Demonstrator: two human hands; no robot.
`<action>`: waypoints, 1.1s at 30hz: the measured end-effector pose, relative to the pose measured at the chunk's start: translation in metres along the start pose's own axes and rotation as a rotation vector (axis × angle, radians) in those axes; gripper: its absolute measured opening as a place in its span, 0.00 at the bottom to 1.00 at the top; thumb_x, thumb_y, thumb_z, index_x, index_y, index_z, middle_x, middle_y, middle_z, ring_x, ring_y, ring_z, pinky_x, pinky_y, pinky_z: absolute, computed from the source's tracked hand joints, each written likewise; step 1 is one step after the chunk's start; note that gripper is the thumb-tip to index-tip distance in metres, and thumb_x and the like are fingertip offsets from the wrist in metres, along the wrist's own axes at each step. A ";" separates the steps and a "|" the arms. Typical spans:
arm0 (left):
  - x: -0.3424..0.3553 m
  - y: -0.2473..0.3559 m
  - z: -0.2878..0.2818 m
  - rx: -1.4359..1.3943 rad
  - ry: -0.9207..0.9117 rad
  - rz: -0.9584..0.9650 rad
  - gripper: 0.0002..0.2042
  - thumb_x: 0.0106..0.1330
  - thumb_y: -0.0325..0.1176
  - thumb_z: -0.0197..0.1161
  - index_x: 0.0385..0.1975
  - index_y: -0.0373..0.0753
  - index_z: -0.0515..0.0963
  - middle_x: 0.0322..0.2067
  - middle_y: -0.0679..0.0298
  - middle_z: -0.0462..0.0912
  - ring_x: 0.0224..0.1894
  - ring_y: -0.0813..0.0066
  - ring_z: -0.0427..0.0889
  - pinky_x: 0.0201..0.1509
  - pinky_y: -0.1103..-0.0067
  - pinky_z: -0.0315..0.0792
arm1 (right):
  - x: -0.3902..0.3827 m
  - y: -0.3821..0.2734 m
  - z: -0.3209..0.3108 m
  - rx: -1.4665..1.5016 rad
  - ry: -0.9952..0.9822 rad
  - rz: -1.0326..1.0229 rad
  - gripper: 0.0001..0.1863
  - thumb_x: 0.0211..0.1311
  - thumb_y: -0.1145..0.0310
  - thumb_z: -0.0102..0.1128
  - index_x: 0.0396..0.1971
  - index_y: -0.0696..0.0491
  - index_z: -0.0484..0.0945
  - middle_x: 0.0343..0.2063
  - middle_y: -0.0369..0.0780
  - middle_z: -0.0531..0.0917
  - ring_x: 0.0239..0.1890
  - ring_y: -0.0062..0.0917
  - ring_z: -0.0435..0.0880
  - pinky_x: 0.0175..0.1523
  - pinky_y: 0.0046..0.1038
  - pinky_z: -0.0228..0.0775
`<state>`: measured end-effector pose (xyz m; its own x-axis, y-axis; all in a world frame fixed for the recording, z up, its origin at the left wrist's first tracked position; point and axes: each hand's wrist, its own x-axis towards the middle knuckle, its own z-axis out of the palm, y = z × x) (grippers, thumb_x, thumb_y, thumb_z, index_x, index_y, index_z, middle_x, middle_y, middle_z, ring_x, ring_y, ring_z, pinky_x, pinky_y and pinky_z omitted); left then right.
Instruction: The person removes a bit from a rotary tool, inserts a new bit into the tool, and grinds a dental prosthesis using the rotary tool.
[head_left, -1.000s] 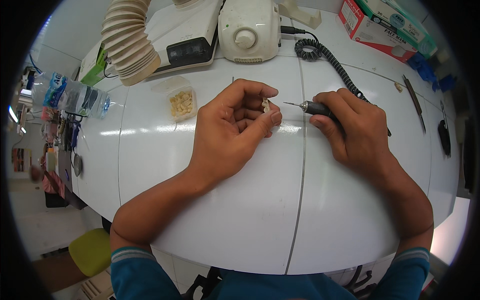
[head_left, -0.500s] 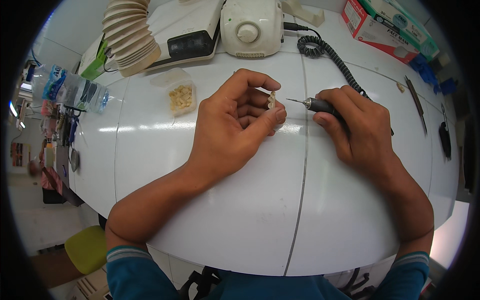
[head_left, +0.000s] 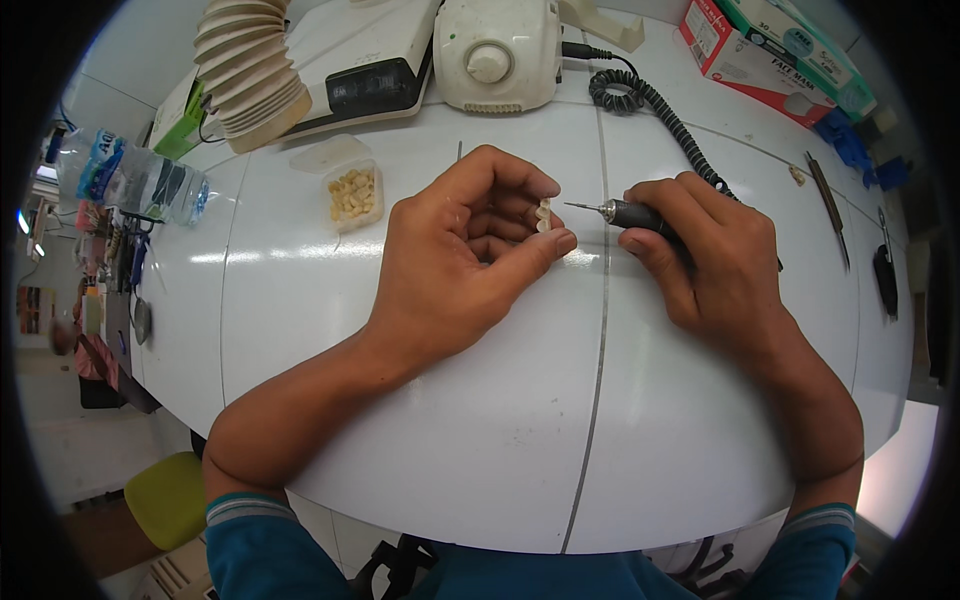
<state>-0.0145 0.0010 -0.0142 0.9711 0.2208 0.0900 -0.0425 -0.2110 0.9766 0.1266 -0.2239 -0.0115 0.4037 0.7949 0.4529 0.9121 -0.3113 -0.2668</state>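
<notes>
Between the thumb and fingers of my left hand (head_left: 450,250), a small cream-coloured row of joined teeth, like a dental bridge (head_left: 543,215), stands roughly upright. My right hand (head_left: 715,240) grips a dark rotary handpiece (head_left: 637,214) with a metal nose. Its thin bur (head_left: 582,206) points left at the bridge, with a small gap between them. Left of my left hand, an open clear plastic box (head_left: 373,212) holds several loose tooth-coloured pieces (head_left: 350,192).
At the back are a cream control unit (head_left: 497,60) with a knob, a coiled black cord (head_left: 690,140) and a ribbed hose (head_left: 245,70). A plastic bottle (head_left: 140,180) lies left. Boxes (head_left: 755,65) and slim hand tools (head_left: 828,210) lie right.
The whole view has shifted slightly left. My left hand has come a little lower, and the bridge has turned slightly in its fingers. The right hand keeps its grip on the handpiece.
</notes>
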 end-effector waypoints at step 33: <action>0.007 -0.003 -0.004 -0.079 -0.043 -0.071 0.14 0.70 0.29 0.81 0.47 0.32 0.83 0.34 0.70 0.83 0.34 0.91 0.78 0.38 0.88 0.74 | 0.005 -0.005 -0.007 -0.070 -0.094 0.007 0.16 0.76 0.51 0.72 0.41 0.48 0.82 0.27 0.35 0.79 0.23 0.32 0.83 0.27 0.36 0.73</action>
<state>-0.0085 0.0066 -0.0154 0.9814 0.1914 0.0132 0.0100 -0.1199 0.9927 0.1250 -0.2219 -0.0019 0.4048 0.8367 0.3690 0.9133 -0.3499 -0.2086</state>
